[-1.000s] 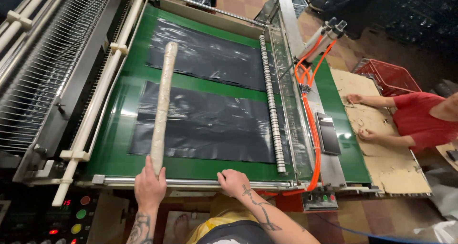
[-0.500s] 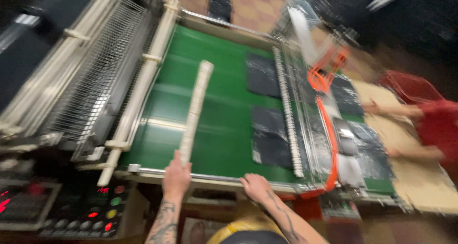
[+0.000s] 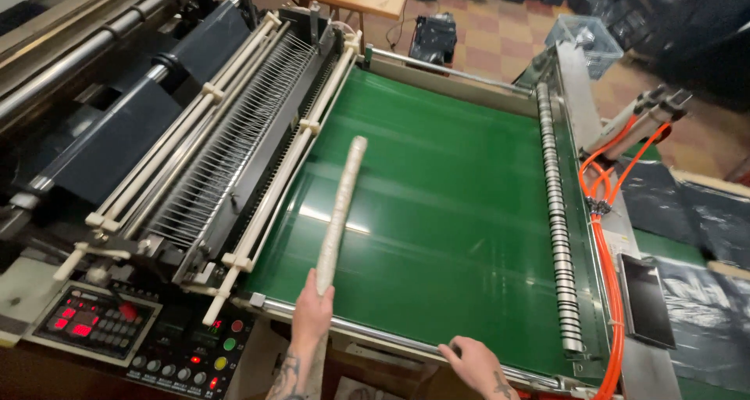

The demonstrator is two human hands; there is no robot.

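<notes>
1. The left hand (image 3: 312, 316) is closed around the near end of a long pale stick (image 3: 339, 212). It is a tight grip.
2. The stick points away from the person, toward 12 o'clock, and leans a little to 1 o'clock. Its far end is out above the green belt (image 3: 445, 212). I cannot tell if it touches the belt.
3. The right hand (image 3: 474, 362) lies on the metal front rail (image 3: 391, 339) at about 5 o'clock from the stick. Its fingers are bent loosely over the rail, and it holds nothing.
4. The green belt has no sheets on it in this view. So the sweeping part looks done, as far as I can judge.
5. Dark plastic sheets (image 3: 703, 220) lie past the roller (image 3: 556, 220) at 3 o'clock. They are well apart from both hands.
6. Orange hoses (image 3: 608, 236) run down beside the roller.
7. A control panel (image 3: 94, 322) with red lights and coloured buttons sits at 8 o'clock, near the left hand.
8. The stick is not put down yet.
</notes>
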